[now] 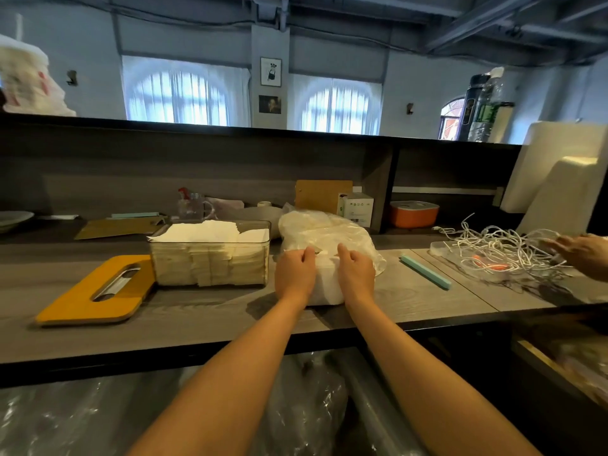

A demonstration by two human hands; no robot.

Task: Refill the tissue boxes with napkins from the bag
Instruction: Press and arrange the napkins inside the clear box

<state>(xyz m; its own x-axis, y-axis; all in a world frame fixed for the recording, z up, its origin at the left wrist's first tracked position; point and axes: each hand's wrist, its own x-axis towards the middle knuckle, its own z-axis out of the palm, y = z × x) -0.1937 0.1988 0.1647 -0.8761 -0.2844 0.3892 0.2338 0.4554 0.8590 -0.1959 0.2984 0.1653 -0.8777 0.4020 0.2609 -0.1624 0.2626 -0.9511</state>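
On the desk (427, 301), both hands' grips curl around a clear bag (325, 235) of napkins, left hand (294, 274), right hand (357, 274); at nine o'clock, a napkin-filled clear box (210, 255).

another person's hand (584, 255) is cut off at the right edge.

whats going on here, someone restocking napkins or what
Yes. A person has both hands on a clear plastic bag of napkins on the counter: the left hand and right hand pinch the plastic at its top. Left of the bag, the clear tissue box is already packed with napkins, its orange lid lying off beside it. At far right, another person's hand touches a tangle of white cable.
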